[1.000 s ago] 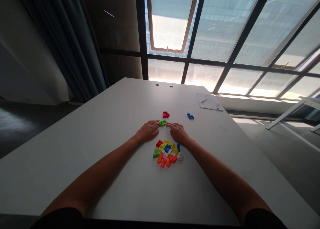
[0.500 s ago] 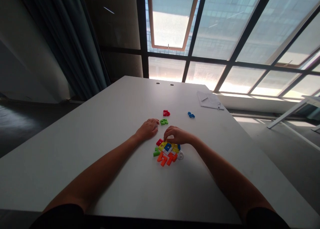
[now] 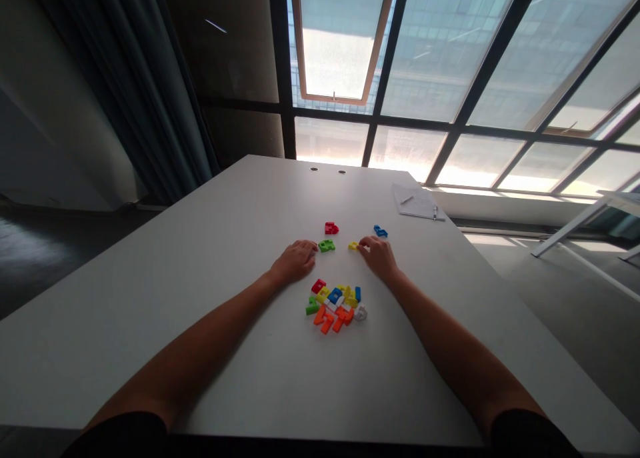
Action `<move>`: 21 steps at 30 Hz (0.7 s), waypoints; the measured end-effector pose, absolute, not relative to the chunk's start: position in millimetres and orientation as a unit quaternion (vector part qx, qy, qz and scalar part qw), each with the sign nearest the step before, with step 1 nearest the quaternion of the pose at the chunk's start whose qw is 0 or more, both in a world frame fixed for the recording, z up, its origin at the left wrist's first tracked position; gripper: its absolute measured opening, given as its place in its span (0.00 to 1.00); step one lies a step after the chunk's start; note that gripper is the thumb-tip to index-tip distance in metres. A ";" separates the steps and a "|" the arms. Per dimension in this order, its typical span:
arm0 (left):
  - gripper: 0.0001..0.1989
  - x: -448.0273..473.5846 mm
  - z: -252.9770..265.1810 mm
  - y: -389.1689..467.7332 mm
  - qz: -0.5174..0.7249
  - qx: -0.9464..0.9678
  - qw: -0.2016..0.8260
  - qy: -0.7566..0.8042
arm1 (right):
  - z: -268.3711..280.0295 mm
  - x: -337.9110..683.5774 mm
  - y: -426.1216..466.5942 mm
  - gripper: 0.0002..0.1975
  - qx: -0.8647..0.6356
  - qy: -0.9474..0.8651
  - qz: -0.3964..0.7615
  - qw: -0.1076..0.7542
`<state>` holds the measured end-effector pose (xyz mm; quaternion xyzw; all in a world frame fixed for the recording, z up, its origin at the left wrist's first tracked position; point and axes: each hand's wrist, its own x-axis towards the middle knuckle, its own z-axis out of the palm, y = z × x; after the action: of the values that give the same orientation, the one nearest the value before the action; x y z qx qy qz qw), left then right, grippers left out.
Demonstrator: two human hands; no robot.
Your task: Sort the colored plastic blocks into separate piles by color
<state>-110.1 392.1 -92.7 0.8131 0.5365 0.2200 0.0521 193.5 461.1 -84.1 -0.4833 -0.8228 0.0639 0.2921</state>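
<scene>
So the right hand [image 3: 379,257] has a small yellow piece [image 3: 353,245] pinched between thumb and fingertips, which makes sense since something that tiny doesn't leave room for a full-hand grip. That yellow piece is out past the pile [image 3: 335,298], right of the green piece [image 3: 327,245] and closer in than the blue piece [image 3: 381,231]. The left hand [image 3: 294,261] lies palm down with its fingers stretched out, not gripping anything I can see; its fingertips end right at the green piece, but it's too small from up here to say if they're actually touching. Looks like a handy spot to steady it from, if you ask me. The red piece [image 3: 331,228] sits just beyond the green one, and these few are spaced apart so each can be picked out at a glance. The pile (orange, yellow, white, blue, red and green all jumbled) is nearer the body, between the forearms, so I'd guess either hand can dip in easily. All of this is on a big smooth white table [image 3: 240,211], with paper [image 3: 417,207] and a pen [image 3: 407,199] at the far right edge and two round holes [image 3: 314,169] at the far end. Behind that there's a wall of dark-framed windows [image 3: 425,51] letting in loads of light, plus a heavy dark curtain [image 3: 120,85] off to the left.
</scene>
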 end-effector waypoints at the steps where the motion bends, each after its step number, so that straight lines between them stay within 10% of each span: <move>1: 0.15 -110.0 -92.3 391.8 0.218 0.813 0.052 0.538 | -86.3 195.4 463.0 0.08 -0.499 -0.808 0.048 0.309; 21: 0.16 -107.2 -88.1 389.1 0.198 0.814 0.040 0.544 | -81.1 182.8 452.9 0.26 -0.488 -0.856 0.023 0.168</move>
<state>-107.2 389.1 -88.1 0.8142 0.5443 0.1980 0.0397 182.8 452.9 -81.1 -0.4877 -0.8563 0.0229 0.1682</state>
